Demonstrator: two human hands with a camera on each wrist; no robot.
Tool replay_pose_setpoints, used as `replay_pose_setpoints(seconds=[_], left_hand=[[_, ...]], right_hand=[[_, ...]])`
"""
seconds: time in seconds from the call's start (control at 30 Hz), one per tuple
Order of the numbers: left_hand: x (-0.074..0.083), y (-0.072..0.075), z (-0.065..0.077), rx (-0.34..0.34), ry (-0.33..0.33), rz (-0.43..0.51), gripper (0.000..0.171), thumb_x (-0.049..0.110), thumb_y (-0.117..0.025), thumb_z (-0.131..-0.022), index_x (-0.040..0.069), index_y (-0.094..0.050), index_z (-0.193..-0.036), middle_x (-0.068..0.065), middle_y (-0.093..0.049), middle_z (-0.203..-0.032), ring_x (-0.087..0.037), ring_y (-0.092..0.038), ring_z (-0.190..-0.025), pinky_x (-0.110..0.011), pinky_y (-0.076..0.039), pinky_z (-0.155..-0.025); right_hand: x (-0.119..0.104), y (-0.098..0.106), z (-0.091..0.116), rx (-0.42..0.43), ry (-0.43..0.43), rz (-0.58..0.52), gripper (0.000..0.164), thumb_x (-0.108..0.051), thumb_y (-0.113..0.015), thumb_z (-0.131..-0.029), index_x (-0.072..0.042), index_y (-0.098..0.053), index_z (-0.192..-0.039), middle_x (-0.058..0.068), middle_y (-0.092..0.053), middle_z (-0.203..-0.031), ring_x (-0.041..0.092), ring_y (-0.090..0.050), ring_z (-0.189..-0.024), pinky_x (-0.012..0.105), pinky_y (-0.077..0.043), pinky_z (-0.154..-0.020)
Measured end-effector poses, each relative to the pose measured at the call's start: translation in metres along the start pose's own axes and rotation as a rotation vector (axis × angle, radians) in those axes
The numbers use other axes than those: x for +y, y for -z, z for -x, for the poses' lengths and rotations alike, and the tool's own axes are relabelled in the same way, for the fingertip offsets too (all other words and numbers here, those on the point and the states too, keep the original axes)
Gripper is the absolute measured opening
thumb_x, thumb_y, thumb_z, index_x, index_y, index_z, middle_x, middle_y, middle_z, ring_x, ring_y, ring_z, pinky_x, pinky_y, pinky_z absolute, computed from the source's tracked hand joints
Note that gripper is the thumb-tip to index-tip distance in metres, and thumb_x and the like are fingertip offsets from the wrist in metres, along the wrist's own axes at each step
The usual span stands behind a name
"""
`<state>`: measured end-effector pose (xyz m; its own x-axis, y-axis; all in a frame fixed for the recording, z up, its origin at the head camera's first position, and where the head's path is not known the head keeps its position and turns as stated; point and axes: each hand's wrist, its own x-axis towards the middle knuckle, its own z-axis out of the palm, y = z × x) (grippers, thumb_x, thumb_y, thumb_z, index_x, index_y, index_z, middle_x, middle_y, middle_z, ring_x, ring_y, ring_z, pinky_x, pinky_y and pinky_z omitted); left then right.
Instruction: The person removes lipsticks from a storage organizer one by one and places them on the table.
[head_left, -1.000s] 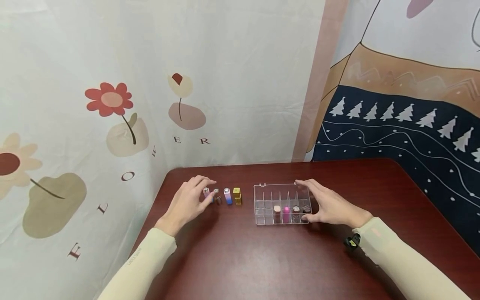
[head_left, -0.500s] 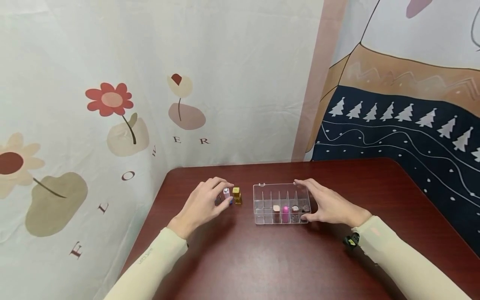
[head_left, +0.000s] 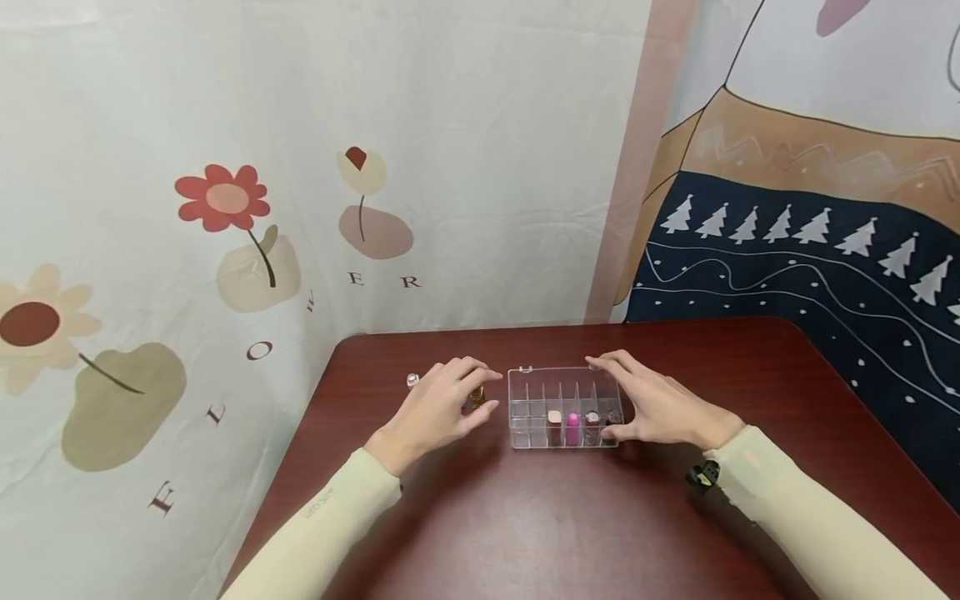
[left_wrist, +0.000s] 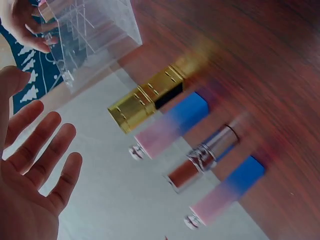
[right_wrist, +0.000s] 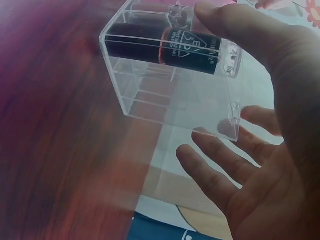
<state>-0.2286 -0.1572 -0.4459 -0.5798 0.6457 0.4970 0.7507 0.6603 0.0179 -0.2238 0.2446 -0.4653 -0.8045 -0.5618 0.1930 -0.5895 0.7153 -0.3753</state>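
My left hand (head_left: 435,408), fingers spread and holding nothing, hovers by a row of upright lip tubes. In the left wrist view these are a gold lipstick (left_wrist: 145,97), a pink-and-blue tube (left_wrist: 172,125), a clear-and-silver tube with brown-red inside (left_wrist: 202,157) and another pink-and-blue tube (left_wrist: 227,190). From the head they are mostly hidden behind the hand. My right hand (head_left: 663,408) holds the right end of a clear compartment box (head_left: 528,433), thumb at the front, fingers at the back. Its front row carries several lipsticks, including a bright pink one (head_left: 573,429) and a dark one (right_wrist: 190,50).
The dark red table (head_left: 555,533) extends in front of the box and to both sides. Behind it hangs a pale flower-print cloth (head_left: 480,208), with a navy tree-print cloth (head_left: 787,275) at the right. A black device (head_left: 703,476) sits at my right wrist.
My left hand has moved rightward along the row of tubes, from the leftmost one toward the gold lipstick and the box. The right hand and the box have stayed in place.
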Motion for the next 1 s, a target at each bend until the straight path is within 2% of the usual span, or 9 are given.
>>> replay_pose_setpoints(seconds=[0.13, 0.23, 0.37, 0.63, 0.77, 1.0], left_hand=[[0.006, -0.002, -0.007, 0.014, -0.055, -0.001, 0.038, 0.032, -0.09, -0.102, 0.019, -0.081, -0.136, 0.001, -0.08, -0.128, -0.018, -0.075, -0.104, -0.039, -0.063, -0.088], [0.011, -0.004, -0.013, 0.0, -0.086, 0.007, 0.041, 0.033, -0.091, -0.101, 0.018, -0.081, -0.137, 0.001, -0.08, -0.13, -0.018, -0.075, -0.106, -0.04, -0.063, -0.088], [0.016, -0.005, -0.021, -0.064, -0.106, 0.022, 0.044, 0.037, -0.091, -0.101, 0.02, -0.08, -0.14, 0.003, -0.08, -0.133, -0.019, -0.077, -0.114, -0.039, -0.062, -0.09], [0.027, -0.006, -0.036, -0.188, -0.135, 0.034, 0.05, 0.047, -0.09, -0.101, 0.024, -0.078, -0.144, 0.003, -0.079, -0.136, -0.021, -0.077, -0.119, -0.04, -0.063, -0.094], [0.032, -0.008, -0.044, -0.222, -0.159, 0.019, 0.049, 0.049, -0.088, -0.103, 0.024, -0.079, -0.143, 0.003, -0.079, -0.134, -0.02, -0.077, -0.115, -0.039, -0.065, -0.094], [0.039, -0.013, -0.057, -0.269, -0.163, 0.016, 0.043, 0.05, -0.082, -0.107, 0.025, -0.081, -0.142, 0.007, -0.08, -0.133, -0.017, -0.077, -0.118, -0.037, -0.066, -0.099]], right_hand=[[-0.001, 0.002, -0.002, 0.0, 0.01, 0.009, 0.108, -0.039, -0.107, -0.084, -0.013, -0.051, -0.173, 0.011, -0.059, -0.164, 0.034, -0.072, -0.133, 0.056, -0.071, -0.101], [0.0, 0.002, -0.003, -0.013, -0.004, 0.013, 0.107, -0.041, -0.107, -0.084, -0.012, -0.052, -0.172, 0.011, -0.06, -0.164, 0.035, -0.071, -0.134, 0.058, -0.071, -0.102], [0.0, 0.003, -0.003, -0.031, -0.015, 0.006, 0.107, -0.044, -0.106, -0.085, -0.012, -0.052, -0.172, 0.012, -0.06, -0.164, 0.035, -0.072, -0.135, 0.061, -0.07, -0.104], [0.0, 0.002, -0.005, -0.027, -0.01, 0.004, 0.107, -0.041, -0.106, -0.084, -0.013, -0.052, -0.172, 0.013, -0.061, -0.163, 0.036, -0.073, -0.135, 0.063, -0.068, -0.108], [0.001, 0.001, -0.005, -0.022, -0.001, -0.002, 0.106, -0.041, -0.106, -0.084, -0.014, -0.052, -0.171, 0.012, -0.061, -0.162, 0.036, -0.073, -0.134, 0.062, -0.068, -0.108], [0.001, 0.001, -0.005, -0.021, 0.0, -0.015, 0.106, -0.041, -0.106, -0.085, -0.014, -0.051, -0.171, 0.012, -0.06, -0.162, 0.035, -0.073, -0.134, 0.062, -0.068, -0.108]])
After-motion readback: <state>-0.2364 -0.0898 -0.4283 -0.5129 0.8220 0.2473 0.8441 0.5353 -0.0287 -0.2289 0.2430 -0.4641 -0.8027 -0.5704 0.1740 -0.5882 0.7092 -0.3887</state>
